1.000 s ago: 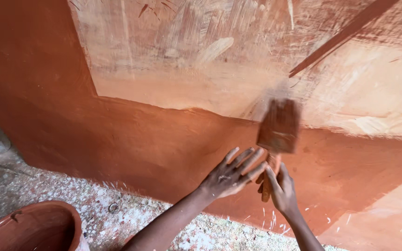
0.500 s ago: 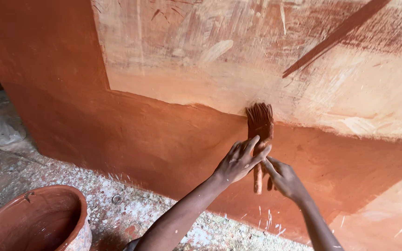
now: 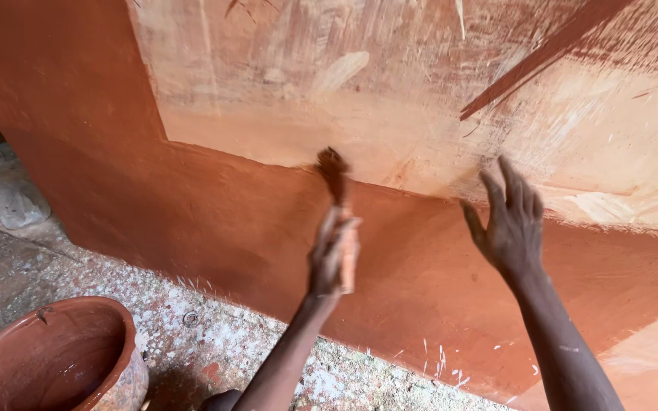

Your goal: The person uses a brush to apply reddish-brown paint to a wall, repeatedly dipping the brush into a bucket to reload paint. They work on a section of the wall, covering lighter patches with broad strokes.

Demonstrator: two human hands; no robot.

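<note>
A paint-coated bucket sits nearest, on the speckled floor down-left of the wall. Further in, the left hand is closed around a paintbrush, bristles up and touching the wall where fresh reddish-brown paint meets the pale unpainted patch, seemingly to extend that edge. Right of the brush, the right hand hovers empty with fingers spread, close to the wall.

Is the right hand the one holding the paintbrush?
No, the left hand holds the paintbrush against the wall, while the right hand is empty with fingers spread.
</note>
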